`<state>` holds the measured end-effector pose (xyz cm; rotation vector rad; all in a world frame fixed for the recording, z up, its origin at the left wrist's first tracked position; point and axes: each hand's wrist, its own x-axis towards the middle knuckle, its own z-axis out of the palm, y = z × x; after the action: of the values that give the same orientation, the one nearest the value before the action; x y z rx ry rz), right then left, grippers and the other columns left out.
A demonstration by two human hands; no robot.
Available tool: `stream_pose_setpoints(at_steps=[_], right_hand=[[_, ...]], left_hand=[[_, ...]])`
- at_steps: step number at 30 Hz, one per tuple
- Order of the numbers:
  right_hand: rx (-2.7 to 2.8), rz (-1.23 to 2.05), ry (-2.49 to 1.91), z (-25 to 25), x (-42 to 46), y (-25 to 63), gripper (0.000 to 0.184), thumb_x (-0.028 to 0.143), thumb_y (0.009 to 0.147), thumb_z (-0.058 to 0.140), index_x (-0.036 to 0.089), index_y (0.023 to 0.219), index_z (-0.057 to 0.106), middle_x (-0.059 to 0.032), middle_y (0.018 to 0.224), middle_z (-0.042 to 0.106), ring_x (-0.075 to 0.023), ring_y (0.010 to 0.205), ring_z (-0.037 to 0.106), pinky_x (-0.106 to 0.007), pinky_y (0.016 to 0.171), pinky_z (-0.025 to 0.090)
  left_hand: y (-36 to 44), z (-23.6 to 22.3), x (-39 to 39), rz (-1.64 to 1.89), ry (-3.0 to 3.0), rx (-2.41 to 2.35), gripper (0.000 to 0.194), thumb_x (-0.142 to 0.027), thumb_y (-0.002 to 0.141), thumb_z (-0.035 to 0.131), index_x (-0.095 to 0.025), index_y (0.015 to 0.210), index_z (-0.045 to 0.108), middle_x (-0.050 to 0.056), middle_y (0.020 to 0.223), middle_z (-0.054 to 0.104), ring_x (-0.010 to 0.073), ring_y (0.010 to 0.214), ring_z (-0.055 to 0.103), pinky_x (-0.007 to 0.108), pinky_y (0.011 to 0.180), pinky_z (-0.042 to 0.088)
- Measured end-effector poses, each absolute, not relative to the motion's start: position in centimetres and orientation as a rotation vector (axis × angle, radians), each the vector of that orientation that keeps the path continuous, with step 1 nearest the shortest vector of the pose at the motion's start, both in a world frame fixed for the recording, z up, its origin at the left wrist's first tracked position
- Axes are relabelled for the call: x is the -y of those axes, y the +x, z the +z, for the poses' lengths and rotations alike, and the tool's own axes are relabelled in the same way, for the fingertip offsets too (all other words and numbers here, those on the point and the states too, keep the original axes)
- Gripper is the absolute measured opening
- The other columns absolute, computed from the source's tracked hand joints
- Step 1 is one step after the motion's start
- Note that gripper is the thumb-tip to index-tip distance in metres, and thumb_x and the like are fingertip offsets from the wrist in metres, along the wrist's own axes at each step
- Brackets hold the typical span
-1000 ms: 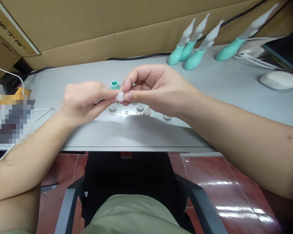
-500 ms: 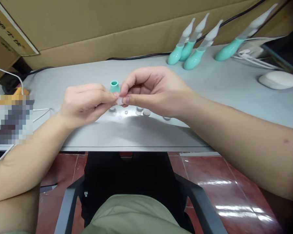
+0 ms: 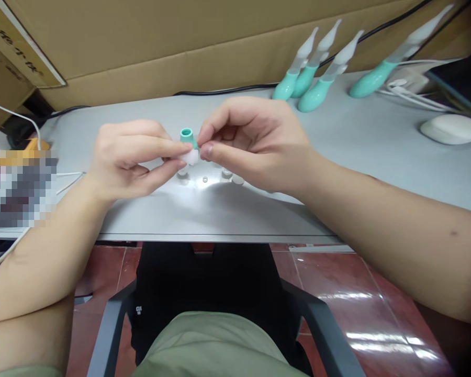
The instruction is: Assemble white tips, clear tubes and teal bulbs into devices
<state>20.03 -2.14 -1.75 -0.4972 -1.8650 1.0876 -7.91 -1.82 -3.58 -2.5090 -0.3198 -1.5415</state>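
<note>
Backing smooth grey desk (image 3: 220,222): brown cardboard (image 3: 141,44). Glossy red tiles (image 3: 333,277) below. Left hand (image 3: 121,157) pinches small whitish piece (image 3: 191,157); right hand (image 3: 261,136) curled, fingertips near together, grip unclear.

The small white piece (image 3: 192,157) is just left of the middle of the frame, short and cloudy, with an uneven outline and its fine detail too small to tell. The left hand (image 3: 135,159) pinches its left part between thumb and index finger, holding it roughly sideways, its right end uncovered. Just behind it in the frame, the turquoise bulb (image 3: 186,137) stands upright, round mouth open at the top, body widening downward, its lower part hidden.
</note>
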Motion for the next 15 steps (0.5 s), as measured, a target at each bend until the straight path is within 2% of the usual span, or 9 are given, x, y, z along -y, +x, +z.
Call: stream_pose_setpoints(at_steps=[4,8,12,15], right_hand=[[2.004,0.840,-0.434,-2.1,1.3,20.4,0.015,0.022,0.106,0.091,0.030,0.096,0.085,-0.0043,0.104,0.085,-0.0219,0.094,0.076,-0.037,0.093,0.068],[2.177,0.614,-0.401,-2.8,0.7,20.6,0.012,0.025,0.108,0.081,0.031,0.099,0.084,-0.0025,0.098,0.084,-0.0250,0.100,0.079,-0.040,0.101,0.065],[2.313,0.457,-0.446,-3.4,0.3,20.7,0.017,0.023,0.111,0.073,0.033,0.105,0.086,-0.0013,0.095,0.082,-0.0246,0.097,0.076,-0.042,0.110,0.063],[2.393,0.409,-0.474,-3.6,0.1,20.7,0.015,0.021,0.111,0.077,0.032,0.103,0.084,-0.0004,0.092,0.081,-0.0249,0.098,0.073,-0.044,0.119,0.061]], left_hand=[[-7.9,-3.6,2.1,-1.575,-2.510,0.305,0.011,-0.032,0.103,0.089,-0.028,0.112,0.095,-0.002,0.078,0.082,0.0091,0.054,0.065,0.027,0.047,0.049],[-8.3,-2.5,2.4,-1.424,-2.678,0.336,0.027,-0.020,0.098,0.085,-0.036,0.118,0.094,-0.004,0.076,0.080,0.0108,0.046,0.057,0.028,0.041,0.045],[-8.9,-1.0,2.6,-1.188,-2.944,0.249,0.038,-0.010,0.090,0.083,-0.032,0.120,0.092,-0.006,0.076,0.080,0.0048,0.039,0.044,0.022,0.036,0.037],[-9.1,-0.5,3.0,-1.048,-3.059,0.324,0.037,-0.006,0.091,0.079,-0.030,0.118,0.090,-0.006,0.078,0.081,0.0047,0.042,0.049,0.019,0.040,0.037]])
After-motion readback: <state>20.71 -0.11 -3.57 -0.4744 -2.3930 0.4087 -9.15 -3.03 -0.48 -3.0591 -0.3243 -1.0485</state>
